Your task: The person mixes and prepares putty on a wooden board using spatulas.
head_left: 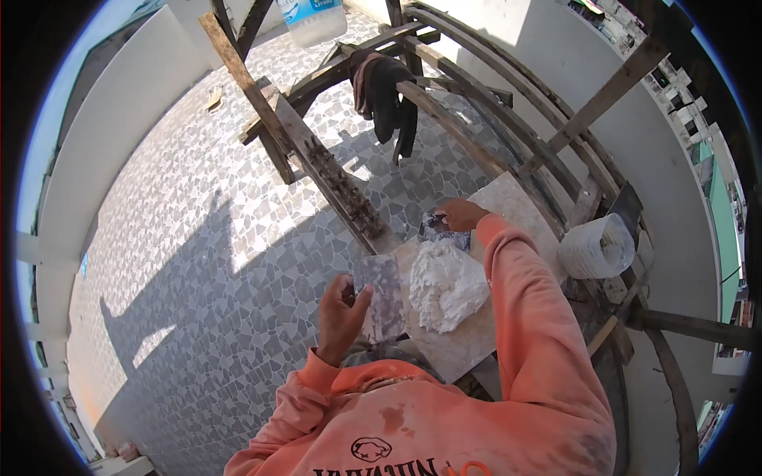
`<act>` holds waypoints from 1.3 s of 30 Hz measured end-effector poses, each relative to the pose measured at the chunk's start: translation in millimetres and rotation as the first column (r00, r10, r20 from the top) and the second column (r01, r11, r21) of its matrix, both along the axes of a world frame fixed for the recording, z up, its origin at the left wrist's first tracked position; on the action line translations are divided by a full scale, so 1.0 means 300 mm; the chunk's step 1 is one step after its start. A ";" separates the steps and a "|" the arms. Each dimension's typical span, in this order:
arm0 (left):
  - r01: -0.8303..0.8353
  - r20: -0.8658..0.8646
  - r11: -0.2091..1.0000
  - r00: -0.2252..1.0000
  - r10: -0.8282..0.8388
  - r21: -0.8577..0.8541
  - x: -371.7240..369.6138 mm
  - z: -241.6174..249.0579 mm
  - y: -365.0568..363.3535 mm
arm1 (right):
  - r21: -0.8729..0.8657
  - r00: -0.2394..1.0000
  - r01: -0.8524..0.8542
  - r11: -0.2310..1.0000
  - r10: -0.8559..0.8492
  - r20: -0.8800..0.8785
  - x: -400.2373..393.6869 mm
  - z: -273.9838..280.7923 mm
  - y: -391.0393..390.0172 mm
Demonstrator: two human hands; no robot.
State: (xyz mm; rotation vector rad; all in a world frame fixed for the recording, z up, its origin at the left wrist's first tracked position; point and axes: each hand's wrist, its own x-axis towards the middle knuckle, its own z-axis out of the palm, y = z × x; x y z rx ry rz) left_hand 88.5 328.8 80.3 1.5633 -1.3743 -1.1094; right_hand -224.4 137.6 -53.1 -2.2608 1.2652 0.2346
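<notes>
A heap of wet white plaster (447, 287) lies on a pale board (456, 349) in front of my body. My left hand (341, 313) is closed on a flat, rectangular plastering trowel (382, 297) smeared with white; its blade stands at the left edge of the heap. At the heap's far side, my right hand (463, 214) is wrapped around the dark handle of a second trowel (433, 225). Part of that trowel's blade is hidden behind the plaster and my hand.
A white-crusted plastic bucket (597, 247) sits on the right. Wooden beams (468, 135) make a frame ahead, with dark cloth (383, 94) draped over it. A crusted plank (333, 178) runs toward the board. A plastic water bottle (313, 22) stands far ahead above the patterned tile floor (198, 270).
</notes>
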 end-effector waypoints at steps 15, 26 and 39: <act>0.004 0.049 1.000 0.999 -0.003 -0.016 0.002 -0.031 0.005 | 0.025 0.953 -0.287 0.958 0.288 -0.088 0.061 0.190 0.326; 0.083 0.061 0.996 0.995 -0.081 -0.024 -0.006 -0.069 -0.044 | -0.420 0.952 -0.295 0.858 0.225 -0.210 -0.088 0.241 0.729; 0.779 0.251 0.577 0.626 -0.739 -0.244 -0.279 0.011 -0.391 | -0.044 0.089 0.996 0.079 -0.938 0.334 0.155 0.450 0.857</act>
